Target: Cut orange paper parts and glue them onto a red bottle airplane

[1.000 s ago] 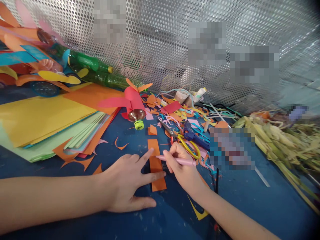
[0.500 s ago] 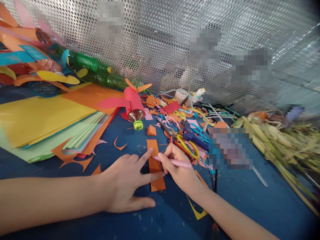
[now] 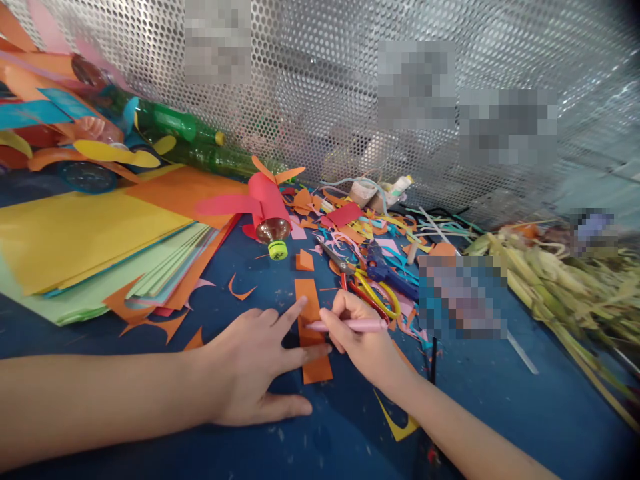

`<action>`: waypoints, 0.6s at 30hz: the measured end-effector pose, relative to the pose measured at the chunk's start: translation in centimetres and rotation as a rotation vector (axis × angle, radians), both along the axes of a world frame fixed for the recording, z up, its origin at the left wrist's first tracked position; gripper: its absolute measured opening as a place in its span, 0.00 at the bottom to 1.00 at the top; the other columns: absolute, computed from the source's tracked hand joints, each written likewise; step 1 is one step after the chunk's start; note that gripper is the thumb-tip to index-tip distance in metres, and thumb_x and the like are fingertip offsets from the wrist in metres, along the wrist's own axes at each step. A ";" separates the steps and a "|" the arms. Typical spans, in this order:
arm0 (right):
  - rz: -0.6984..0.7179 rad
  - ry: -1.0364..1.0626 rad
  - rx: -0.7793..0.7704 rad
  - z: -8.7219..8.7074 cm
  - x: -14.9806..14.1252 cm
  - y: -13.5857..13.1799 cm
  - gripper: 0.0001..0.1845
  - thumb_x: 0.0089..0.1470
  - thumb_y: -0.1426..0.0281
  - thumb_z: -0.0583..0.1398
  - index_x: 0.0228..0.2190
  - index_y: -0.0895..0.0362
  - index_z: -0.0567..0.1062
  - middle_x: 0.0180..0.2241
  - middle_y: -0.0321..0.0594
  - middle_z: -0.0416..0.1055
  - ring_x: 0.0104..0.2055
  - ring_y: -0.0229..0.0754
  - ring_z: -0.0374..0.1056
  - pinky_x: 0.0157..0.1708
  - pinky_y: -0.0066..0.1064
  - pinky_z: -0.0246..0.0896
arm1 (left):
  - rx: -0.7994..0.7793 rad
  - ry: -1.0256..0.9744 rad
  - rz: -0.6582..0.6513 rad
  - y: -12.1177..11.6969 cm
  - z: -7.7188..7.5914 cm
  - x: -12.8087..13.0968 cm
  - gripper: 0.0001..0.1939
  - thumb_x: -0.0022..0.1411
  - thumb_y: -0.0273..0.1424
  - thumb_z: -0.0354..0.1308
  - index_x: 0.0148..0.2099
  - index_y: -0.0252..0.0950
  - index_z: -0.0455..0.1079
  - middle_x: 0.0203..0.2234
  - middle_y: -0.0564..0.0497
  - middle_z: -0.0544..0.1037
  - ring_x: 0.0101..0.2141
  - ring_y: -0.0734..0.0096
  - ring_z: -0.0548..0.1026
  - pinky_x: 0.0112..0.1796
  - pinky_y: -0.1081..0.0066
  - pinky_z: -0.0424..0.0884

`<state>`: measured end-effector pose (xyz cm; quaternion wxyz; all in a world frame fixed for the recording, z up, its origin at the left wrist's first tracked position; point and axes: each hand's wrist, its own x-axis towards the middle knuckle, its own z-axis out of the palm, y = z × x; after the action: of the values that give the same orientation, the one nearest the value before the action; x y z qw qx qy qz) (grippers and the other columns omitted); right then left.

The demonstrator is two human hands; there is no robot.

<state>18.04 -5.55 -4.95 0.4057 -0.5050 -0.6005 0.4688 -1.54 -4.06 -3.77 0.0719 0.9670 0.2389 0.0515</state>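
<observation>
An orange paper strip (image 3: 311, 313) lies on the blue table (image 3: 500, 393) in front of me. My left hand (image 3: 255, 367) lies flat with fingers spread, two fingertips pressing on the strip. My right hand (image 3: 363, 340) is closed round a pink pen (image 3: 353, 325), whose tip rests on the strip between my two left fingers. A red paper rocket on a bottle with a green cap (image 3: 267, 210) lies farther back.
A stack of coloured paper sheets (image 3: 90, 247) fills the left. Scissors with yellow and red handles (image 3: 367, 283) and a blue glue gun (image 3: 390, 273) lie among paper scraps behind my right hand. Dry husks (image 3: 565, 280) lie right. A perforated metal screen (image 3: 325, 87) stands behind.
The pen has swung to lie more level and its tip has shifted slightly left on the strip. My left hand has stayed in place.
</observation>
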 end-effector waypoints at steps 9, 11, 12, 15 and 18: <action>-0.138 -0.080 0.020 0.4 -0.2 0.0 0.16 0.53 0.68 0.56 0.19 0.54 0.54 0.17 0.26 0.49 0.15 0.28 0.46 0.25 0.27 0.69 | -0.007 0.023 0.003 0.0 0.0 -0.1 0.30 0.58 0.53 0.40 0.59 0.48 0.57 0.59 0.36 0.54 0.35 0.52 0.72 0.33 0.54 0.66; -0.167 -0.114 0.068 0.5 -0.2 0.0 0.16 0.52 0.68 0.55 0.18 0.55 0.54 0.17 0.26 0.48 0.16 0.29 0.48 0.22 0.25 0.68 | -0.026 0.048 0.002 0.0 0.4 0.0 0.30 0.58 0.53 0.40 0.59 0.49 0.56 0.59 0.36 0.54 0.36 0.51 0.72 0.34 0.54 0.66; -0.180 -0.130 0.090 0.6 -0.3 0.0 0.16 0.52 0.69 0.54 0.18 0.55 0.54 0.18 0.27 0.48 0.17 0.29 0.49 0.22 0.24 0.67 | -0.039 0.064 0.002 0.0 0.6 0.0 0.30 0.58 0.53 0.40 0.60 0.50 0.55 0.59 0.37 0.54 0.36 0.51 0.72 0.34 0.54 0.67; -0.213 -0.173 0.143 0.7 -0.3 0.1 0.16 0.53 0.69 0.53 0.18 0.55 0.53 0.18 0.27 0.47 0.18 0.30 0.50 0.21 0.23 0.65 | -0.068 0.094 0.007 0.0 1.0 0.1 0.29 0.58 0.53 0.40 0.60 0.53 0.52 0.59 0.37 0.55 0.38 0.50 0.72 0.35 0.53 0.67; -0.237 -0.218 0.179 0.7 -0.3 0.2 0.16 0.52 0.71 0.52 0.18 0.55 0.53 0.18 0.27 0.46 0.18 0.30 0.49 0.18 0.21 0.60 | -0.080 0.101 0.013 0.0 1.1 0.1 0.29 0.58 0.53 0.40 0.61 0.55 0.51 0.59 0.38 0.55 0.38 0.50 0.71 0.35 0.52 0.67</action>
<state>17.74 -5.39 -4.30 0.4338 -0.5820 -0.6165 0.3049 -1.40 -4.09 -2.68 0.0981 0.9632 0.2503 -0.0063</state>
